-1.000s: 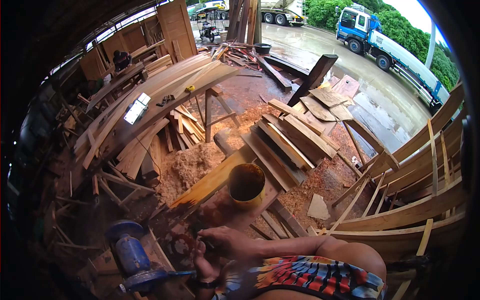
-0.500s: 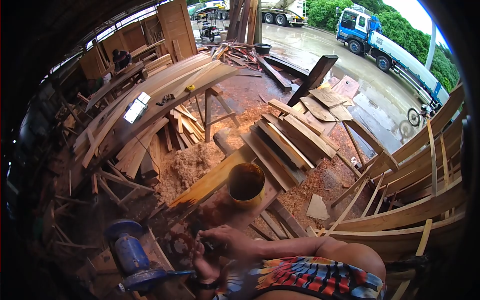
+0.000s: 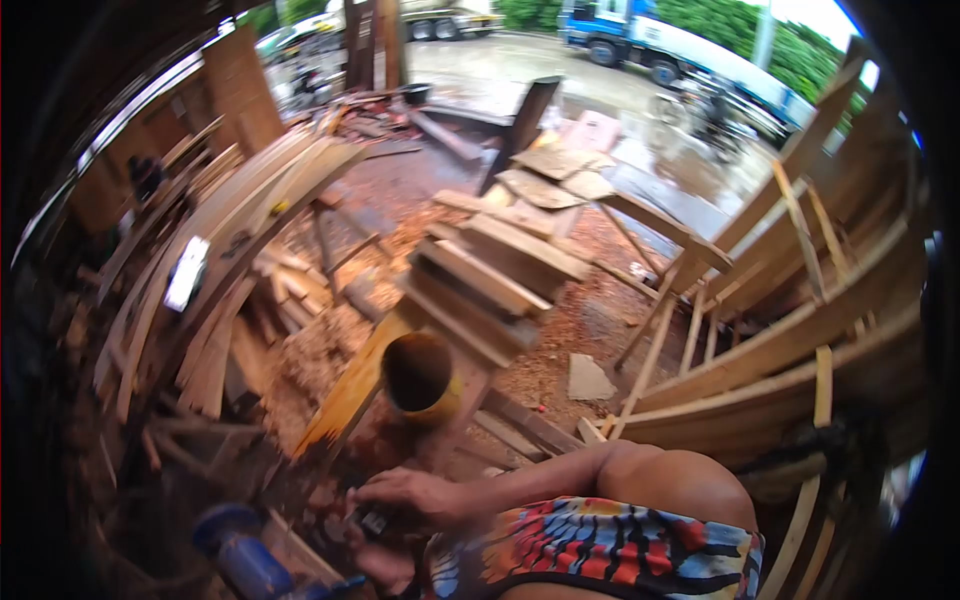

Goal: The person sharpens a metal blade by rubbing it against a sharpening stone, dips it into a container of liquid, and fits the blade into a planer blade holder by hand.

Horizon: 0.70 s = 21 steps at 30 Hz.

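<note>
My right hand reaches in from the right at the bottom centre, its fingers curled over a small dark object. Just below, my left hand is closed against the same object from underneath; blur hides its fingertips. What kind of object it is cannot be made out. Left of my hands stands a blue bench grinder, partly cut off by the lower edge. Beyond my hands, a yellow-rimmed bucket with a dark inside stands on a wooden surface.
Stacked boards lie past the bucket. A long timber pile runs along the left, above wood shavings. A curved wooden frame rises at the right. A truck is on the wet road, and a person is far left.
My view has swung right and slightly down, so the bucket, boards and truck appear farther left and higher. My hands stay together around the small dark object.
</note>
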Motion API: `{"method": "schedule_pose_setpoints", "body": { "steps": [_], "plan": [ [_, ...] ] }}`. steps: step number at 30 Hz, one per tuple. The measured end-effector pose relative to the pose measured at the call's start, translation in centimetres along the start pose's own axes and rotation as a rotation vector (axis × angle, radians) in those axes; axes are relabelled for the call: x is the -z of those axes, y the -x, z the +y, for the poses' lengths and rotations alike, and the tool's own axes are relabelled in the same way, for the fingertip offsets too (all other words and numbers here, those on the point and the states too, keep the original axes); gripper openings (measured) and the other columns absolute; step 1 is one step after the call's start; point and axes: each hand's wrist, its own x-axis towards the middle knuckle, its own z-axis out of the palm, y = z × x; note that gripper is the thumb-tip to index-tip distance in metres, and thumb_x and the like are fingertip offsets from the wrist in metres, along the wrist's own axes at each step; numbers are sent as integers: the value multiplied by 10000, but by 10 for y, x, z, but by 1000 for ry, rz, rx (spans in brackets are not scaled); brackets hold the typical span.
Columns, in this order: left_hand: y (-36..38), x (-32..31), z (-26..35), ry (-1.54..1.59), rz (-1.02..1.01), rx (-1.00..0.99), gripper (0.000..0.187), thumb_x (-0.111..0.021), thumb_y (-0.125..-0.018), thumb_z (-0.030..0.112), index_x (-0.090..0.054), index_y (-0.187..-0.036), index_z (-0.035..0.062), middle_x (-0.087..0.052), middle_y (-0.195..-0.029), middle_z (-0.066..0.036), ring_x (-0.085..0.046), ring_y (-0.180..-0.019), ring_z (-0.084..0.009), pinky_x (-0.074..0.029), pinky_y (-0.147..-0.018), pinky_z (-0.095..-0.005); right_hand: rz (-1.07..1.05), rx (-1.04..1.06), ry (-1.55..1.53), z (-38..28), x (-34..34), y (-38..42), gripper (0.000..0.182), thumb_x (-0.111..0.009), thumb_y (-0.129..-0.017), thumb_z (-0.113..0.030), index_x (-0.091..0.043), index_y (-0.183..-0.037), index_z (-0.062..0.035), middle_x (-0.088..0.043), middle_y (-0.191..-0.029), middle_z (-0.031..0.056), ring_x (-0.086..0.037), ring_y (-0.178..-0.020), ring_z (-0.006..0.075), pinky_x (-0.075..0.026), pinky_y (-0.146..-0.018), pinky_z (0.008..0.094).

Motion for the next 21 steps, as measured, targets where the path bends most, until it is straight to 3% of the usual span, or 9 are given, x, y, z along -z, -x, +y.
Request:
{"method": "schedule_pose_setpoints", "body": {
  "steps": [1,6,9,12,14,15,18,19,21],
  "plan": [
    [1,-22,1,-10,26,-42,599,-643,-933,412,-490,-1433,121,-552,-1378,-111,-513,-1280,-290,-412,-1086,-493,-52,-15,16,12,-3,5,804,-749,-753,-222,-449,-1470,-17,-575,-1350,228,-533,-1268,419,-427,-1041,490],
    [-5,-27,1,52,33,40,593,-631,-942,413,-486,-1440,126,-544,-1394,-110,-511,-1283,-296,-415,-1080,-499,-69,38,39,9,-2,2,831,-691,-750,-300,-432,-1477,9,-571,-1363,236,-515,-1254,425,-409,-1037,506],
    [-6,-23,4,104,36,107,589,-623,-948,414,-483,-1445,129,-538,-1403,-109,-509,-1284,-300,-418,-1076,-503,-35,34,19,16,-8,2,999,-802,-610,-363,-446,-1457,30,-565,-1333,249,-517,-1230,434,-411,-1056,505],
    [-2,-17,11,226,67,241,586,-616,-954,414,-481,-1449,132,-533,-1413,-109,-508,-1286,-304,-420,-1072,-506,-17,35,33,18,-9,2,1010,-811,-601,-382,-455,-1447,42,-575,-1322,242,-519,-1226,430,-420,-1045,501],
    [2,-15,13,257,74,273,583,-611,-958,415,-479,-1452,134,-530,-1419,-108,-507,-1287,-306,-421,-1070,-509,-15,89,47,14,-4,2,858,-727,-734,-314,-440,-1465,32,-583,-1336,228,-522,-1224,419,-425,-1022,494],
    [3,-14,11,184,43,193,579,-601,-965,417,-476,-1455,136,-524,-1427,-110,-504,-1289,-312,-421,-1068,-511,-14,117,52,10,-2,2,783,-686,-800,-280,-432,-1474,27,-586,-1343,221,-524,-1223,413,-427,-1011,490],
    [3,5,7,58,16,29,580,-572,-984,432,-460,-1467,132,-507,-1445,-122,-497,-1295,-331,-420,-1063,-523,-28,79,52,5,5,3,788,-728,-778,-254,-454,-1477,-16,-579,-1346,210,-528,-1216,415,-435,-999,491],
    [2,16,9,44,-92,67,762,-582,-957,418,-287,-1586,105,-413,-1537,-143,-431,-1381,-340,-325,-1167,-506,-39,58,47,2,6,3,788,-736,-773,-252,-461,-1476,-26,-577,-1345,208,-528,-1213,416,-436,-997,490],
    [4,2,6,-85,-118,-81,757,-579,-967,396,-267,-1593,106,-435,-1521,-145,-435,-1379,-337,-322,-1175,-484,-44,-75,13,9,0,7,768,-753,-750,-255,-512,-1466,-114,-571,-1278,189,-528,-1172,404,-427,-1004,488]
  ]
}}
